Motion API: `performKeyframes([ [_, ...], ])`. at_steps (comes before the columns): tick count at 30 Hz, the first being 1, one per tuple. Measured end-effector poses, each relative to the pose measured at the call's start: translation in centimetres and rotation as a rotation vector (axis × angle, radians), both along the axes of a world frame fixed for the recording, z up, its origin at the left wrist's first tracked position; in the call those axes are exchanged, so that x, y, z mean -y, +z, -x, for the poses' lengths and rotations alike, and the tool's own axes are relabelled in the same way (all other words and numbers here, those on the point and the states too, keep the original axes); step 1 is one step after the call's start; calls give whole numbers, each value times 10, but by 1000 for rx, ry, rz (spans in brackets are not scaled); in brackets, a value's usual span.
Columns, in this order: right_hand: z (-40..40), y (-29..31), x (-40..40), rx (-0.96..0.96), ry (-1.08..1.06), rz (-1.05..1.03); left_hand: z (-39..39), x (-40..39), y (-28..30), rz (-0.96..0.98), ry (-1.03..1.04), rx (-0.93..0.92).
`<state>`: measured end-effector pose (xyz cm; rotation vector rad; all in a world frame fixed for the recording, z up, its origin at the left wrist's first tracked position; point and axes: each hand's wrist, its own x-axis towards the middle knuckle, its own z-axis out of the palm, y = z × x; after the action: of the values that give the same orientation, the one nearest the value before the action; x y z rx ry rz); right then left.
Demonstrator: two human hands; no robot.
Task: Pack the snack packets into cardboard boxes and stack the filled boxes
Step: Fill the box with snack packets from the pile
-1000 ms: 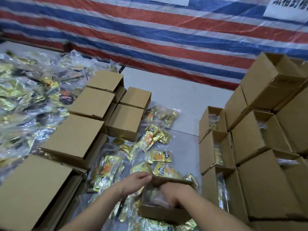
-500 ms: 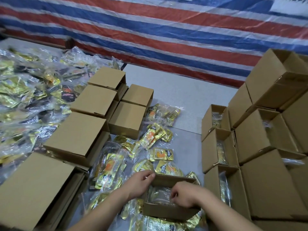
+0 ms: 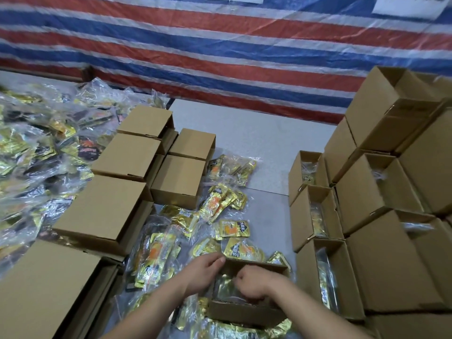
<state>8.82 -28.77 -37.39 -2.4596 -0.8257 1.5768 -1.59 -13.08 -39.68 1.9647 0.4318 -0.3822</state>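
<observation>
An open cardboard box (image 3: 244, 313) lies on the table at the bottom centre. My left hand (image 3: 204, 274) grips its far left corner. My right hand (image 3: 254, 283) reaches inside the box, fingers curled on a clear bag of gold snack packets (image 3: 223, 287) that sits in it. Loose gold and orange snack packets (image 3: 231, 228) are scattered on the table just beyond and to the left of the box. More packets (image 3: 220, 330) lie under its front edge.
Filled boxes (image 3: 391, 265) are stacked on their sides at the right, openings showing bagged packets. Several closed-side-up boxes (image 3: 105, 211) stand in rows at the left. A big heap of bagged packets (image 3: 36, 155) covers the far left. A striped tarp (image 3: 220, 57) hangs behind.
My right hand has shifted left and deeper into the box onto the bag. My left hand has stayed at the box's far left corner.
</observation>
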Motion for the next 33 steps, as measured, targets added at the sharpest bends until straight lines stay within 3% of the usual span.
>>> performKeyframes([
  [7,9,-3,6,-43,4,19,-1,0,2,-29,1,-17],
  [12,-1,28,22,172,-181,-383,0,3,1,-28,16,-41],
  [14,-11,39,27,397,-141,-523,0,3,0,-39,25,-27],
  [16,-25,42,30,595,10,-498,0,4,0,-62,32,-13],
  [20,-36,26,30,480,201,-193,2,5,2,-82,49,-31],
  [24,-30,9,32,470,280,-122,7,10,7,-73,93,-64],
  [29,-32,8,37,497,169,-202,13,22,23,63,295,-62],
  [33,-43,25,46,524,-121,-283,4,26,52,70,571,41],
])
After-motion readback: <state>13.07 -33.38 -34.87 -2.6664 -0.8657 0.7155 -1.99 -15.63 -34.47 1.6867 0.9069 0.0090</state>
